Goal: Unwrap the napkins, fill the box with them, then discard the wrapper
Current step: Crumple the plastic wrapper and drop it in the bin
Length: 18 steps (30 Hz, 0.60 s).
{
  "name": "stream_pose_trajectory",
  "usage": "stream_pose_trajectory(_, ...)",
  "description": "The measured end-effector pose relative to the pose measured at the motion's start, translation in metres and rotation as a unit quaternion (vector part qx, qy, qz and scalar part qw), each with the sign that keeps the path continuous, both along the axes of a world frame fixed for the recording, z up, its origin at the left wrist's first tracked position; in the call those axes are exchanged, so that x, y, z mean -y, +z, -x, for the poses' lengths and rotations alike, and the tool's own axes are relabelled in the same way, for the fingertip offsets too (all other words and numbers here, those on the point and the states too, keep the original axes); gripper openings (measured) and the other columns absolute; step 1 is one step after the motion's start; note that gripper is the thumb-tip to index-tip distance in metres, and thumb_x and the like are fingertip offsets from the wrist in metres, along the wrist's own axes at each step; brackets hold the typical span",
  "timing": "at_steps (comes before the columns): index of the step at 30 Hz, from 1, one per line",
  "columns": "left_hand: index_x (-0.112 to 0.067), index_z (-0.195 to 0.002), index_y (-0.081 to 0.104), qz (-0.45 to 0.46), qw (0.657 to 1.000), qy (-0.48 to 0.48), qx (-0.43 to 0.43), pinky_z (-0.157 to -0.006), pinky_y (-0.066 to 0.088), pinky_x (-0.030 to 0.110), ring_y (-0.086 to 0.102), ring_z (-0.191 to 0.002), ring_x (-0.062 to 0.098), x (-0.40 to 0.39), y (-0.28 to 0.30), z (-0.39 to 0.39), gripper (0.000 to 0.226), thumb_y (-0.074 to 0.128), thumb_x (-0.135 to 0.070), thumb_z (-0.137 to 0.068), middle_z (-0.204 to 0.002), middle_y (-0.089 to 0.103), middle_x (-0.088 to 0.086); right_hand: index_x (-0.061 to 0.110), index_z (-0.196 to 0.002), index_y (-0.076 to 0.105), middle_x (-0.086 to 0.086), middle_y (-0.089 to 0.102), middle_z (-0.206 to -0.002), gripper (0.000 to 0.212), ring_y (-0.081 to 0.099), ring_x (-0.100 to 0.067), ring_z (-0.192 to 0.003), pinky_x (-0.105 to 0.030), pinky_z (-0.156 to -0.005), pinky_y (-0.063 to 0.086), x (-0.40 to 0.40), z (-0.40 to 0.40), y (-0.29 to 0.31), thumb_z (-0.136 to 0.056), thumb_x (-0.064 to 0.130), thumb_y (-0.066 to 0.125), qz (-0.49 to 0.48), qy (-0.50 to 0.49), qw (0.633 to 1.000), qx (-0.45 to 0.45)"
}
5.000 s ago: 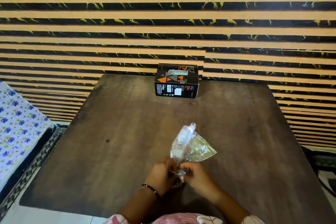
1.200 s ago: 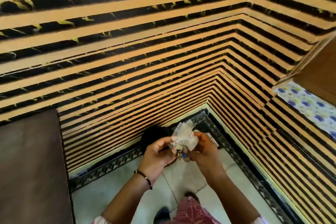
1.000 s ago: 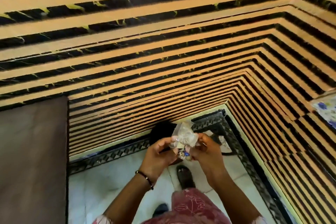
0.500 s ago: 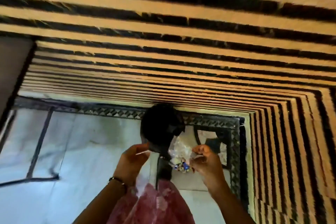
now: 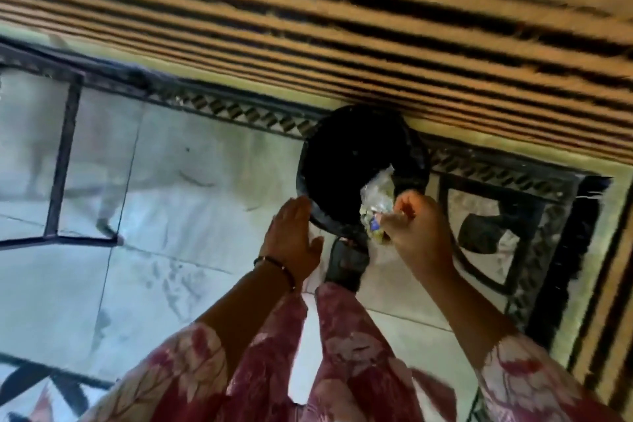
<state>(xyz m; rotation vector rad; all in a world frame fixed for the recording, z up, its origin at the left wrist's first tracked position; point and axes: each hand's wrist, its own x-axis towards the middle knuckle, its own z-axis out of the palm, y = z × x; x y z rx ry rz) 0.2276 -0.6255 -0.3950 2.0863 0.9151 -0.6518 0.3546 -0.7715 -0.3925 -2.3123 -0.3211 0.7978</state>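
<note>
The floor (image 5: 191,202) is pale marbled tile with a dark patterned border along the striped wall (image 5: 342,27). A black bin (image 5: 335,161) stands on it against the wall, over the border. A dark sandal (image 5: 346,264) rests on the tile just before the bin.

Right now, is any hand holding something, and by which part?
The right hand pinches the crumpled plastic wrapper at its lower bunched end, over the black bin. The left hand holds nothing.

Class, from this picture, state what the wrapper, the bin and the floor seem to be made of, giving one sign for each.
Wrapper: thin clear plastic film, crinkled and glinting. Bin: probably plastic with a black liner; too dark to be sure. Floor: pale polished tile, with straight joints and sheen.
</note>
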Motion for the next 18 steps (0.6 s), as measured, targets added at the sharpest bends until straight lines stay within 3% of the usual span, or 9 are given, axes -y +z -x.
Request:
stream_pose_trajectory(3, -0.011, -0.143, 0.022, -0.017, 0.997, -0.078, -0.015, -0.117, 0.011, 0.048, 0.007, -0.143, 0.027, -0.007, -0.046, -0.002, 0.068, 0.054, -0.022, -0.085, -0.156, 0.012, 0.009, 0.01, -0.07, 0.051, -0.013, 0.051, -0.07, 0.019, 0.046, -0.021, -0.066, -0.025, -0.056, 0.025, -0.025, 0.001, -0.062, -0.071, 0.004, 0.069, 0.008, 0.026, 1.0, -0.001)
stream_pose_trajectory(6, -0.013, -0.146, 0.007, -0.021, 0.997, -0.072, -0.02, -0.115, 0.006, 0.046, -0.003, -0.144, 0.024, -0.011, -0.08, -0.004, 0.073, 0.049, -0.026, -0.088, -0.157, -0.003, 0.005, 0.007, -0.073, 0.054, -0.023, 0.057, -0.088, 0.011, 0.051, -0.025, -0.073, -0.021, -0.063, 0.029, -0.049, -0.005, -0.119, -0.072, 0.002, 0.064, 0.052, 0.05, 0.997, 0.009)
stream_pose_trajectory(9, -0.011, -0.145, -0.002, -0.032, 0.997, -0.074, -0.021, -0.117, 0.003, 0.045, -0.007, -0.144, 0.024, -0.015, -0.106, -0.006, 0.077, 0.049, -0.025, -0.088, -0.157, -0.009, 0.006, 0.004, -0.079, 0.056, -0.023, 0.055, -0.101, 0.004, 0.055, -0.035, -0.08, -0.031, -0.065, 0.036, -0.068, -0.01, -0.163, -0.079, 0.008, 0.059, 0.114, 0.085, 0.989, 0.034)
stream_pose_trajectory(11, -0.012, -0.145, -0.002, -0.041, 0.995, -0.086, -0.023, -0.117, 0.001, 0.043, -0.009, -0.144, 0.022, -0.016, -0.122, -0.008, 0.077, 0.048, -0.03, -0.09, -0.156, -0.01, 0.005, 0.002, -0.089, 0.061, -0.024, 0.054, -0.111, 0.011, 0.056, -0.04, -0.091, -0.039, -0.074, 0.043, -0.077, -0.014, -0.187, -0.082, 0.01, 0.059, 0.151, 0.113, 0.981, 0.05)
stream_pose_trajectory(15, -0.013, -0.145, -0.002, -0.041, 0.994, -0.099, -0.009, -0.116, -0.002, 0.043, -0.011, -0.143, 0.02, -0.011, -0.138, -0.006, 0.074, 0.045, -0.026, -0.09, -0.157, -0.01, 0.003, -0.005, -0.122, 0.049, -0.029, 0.045, -0.131, 0.035, 0.047, -0.045, -0.117, -0.045, -0.096, 0.041, -0.081, -0.017, -0.217, -0.089, 0.004, 0.051, 0.268, 0.215, 0.937, -0.067)
stream_pose_trajectory(18, -0.011, -0.145, -0.003, -0.02, 0.994, -0.106, -0.012, -0.116, -0.003, 0.042, -0.011, -0.143, 0.022, -0.01, -0.137, -0.003, 0.076, 0.046, -0.021, -0.087, -0.156, -0.011, 0.005, 0.003, -0.131, 0.044, -0.026, 0.045, -0.135, 0.039, 0.044, -0.042, -0.122, -0.042, -0.101, 0.036, -0.07, -0.022, -0.225, -0.093, 0.011, 0.045, 0.252, 0.22, 0.933, -0.131)
